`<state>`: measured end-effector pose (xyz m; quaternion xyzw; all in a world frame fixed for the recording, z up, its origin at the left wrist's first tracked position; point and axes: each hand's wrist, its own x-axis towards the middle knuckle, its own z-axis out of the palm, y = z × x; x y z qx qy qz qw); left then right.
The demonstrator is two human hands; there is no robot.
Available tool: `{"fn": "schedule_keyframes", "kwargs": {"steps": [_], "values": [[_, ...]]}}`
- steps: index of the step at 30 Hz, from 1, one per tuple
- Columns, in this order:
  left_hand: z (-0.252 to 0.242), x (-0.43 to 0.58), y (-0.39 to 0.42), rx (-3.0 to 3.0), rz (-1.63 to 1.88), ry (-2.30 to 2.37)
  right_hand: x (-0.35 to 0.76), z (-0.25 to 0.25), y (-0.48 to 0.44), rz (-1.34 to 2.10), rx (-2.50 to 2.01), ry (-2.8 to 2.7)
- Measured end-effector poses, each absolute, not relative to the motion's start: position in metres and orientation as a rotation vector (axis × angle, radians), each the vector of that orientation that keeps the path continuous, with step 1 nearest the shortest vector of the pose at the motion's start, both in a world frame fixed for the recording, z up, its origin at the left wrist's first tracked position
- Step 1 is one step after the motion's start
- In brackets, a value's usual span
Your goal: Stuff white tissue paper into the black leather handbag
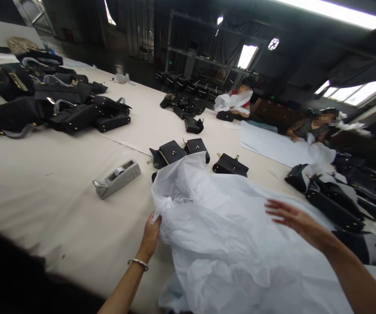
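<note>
Crumpled thin white sheeting [227, 240] lies nearest, at five o'clock on the cream bench [60, 165]. Leftmost, black handbags [76, 120] heap at ten; a grey wedge-shaped tape dispenser [117, 181] sits near nine. The left hand [151, 235], at seven, grips the sheeting's gathered edge; the right hand [292, 220], at four, spreads its grip wide.

Paper sheets [220, 235] lying on the table [66, 165], tape dispenser [117, 179] sitting to their left, bags [172, 152] resting behind them.

White sheeting [227, 231]; black bags [229, 165], gold-coloured clasps [174, 152]; grey tape dispenser [121, 181]; cream tabletop [70, 174].
</note>
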<state>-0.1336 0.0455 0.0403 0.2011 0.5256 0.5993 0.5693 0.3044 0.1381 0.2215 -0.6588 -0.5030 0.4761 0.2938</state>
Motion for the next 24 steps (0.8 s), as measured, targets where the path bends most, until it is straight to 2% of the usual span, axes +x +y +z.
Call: {"fn": "schedule_keyframes", "kwargs": {"steps": [2, 4, 7, 11, 15, 17, 21, 24], "values": [[0.054, -0.132, 0.047, 0.536, 1.376, 1.253, 0.292, 0.230, 0.180, 0.972, -1.571, -1.202], [0.066, -0.134, 0.049, 0.656, 1.360, 1.317, 0.264, 0.217, 0.211, 0.905, -1.644, -1.290], [0.078, -0.136, 0.055, 0.876, 1.366, 1.451, 0.205, 0.169, 0.224, 1.078, -1.739, -1.404], [0.085, -0.136, 0.075, 0.847, 1.409, 1.649, 0.143, 0.120, 0.188, 1.425, -1.679, -1.590], [0.090, -0.138, 0.108, 0.779, 1.445, 1.821, 0.132, 0.139, 0.136, 1.777, -1.438, -1.730], [0.096, -0.135, 0.127, 0.807, 1.470, 1.842, 0.127, 0.157, 0.112, 1.839, -1.334, -1.727], [0.128, -0.100, 0.164, 0.845, 1.515, 1.744, 0.092, 0.161, 0.075, 1.599, -1.374, -1.654], [0.169, -0.057, 0.176, 0.901, 1.482, 1.452, 0.070, 0.142, 0.075, 1.554, -1.505, -1.210]]}}
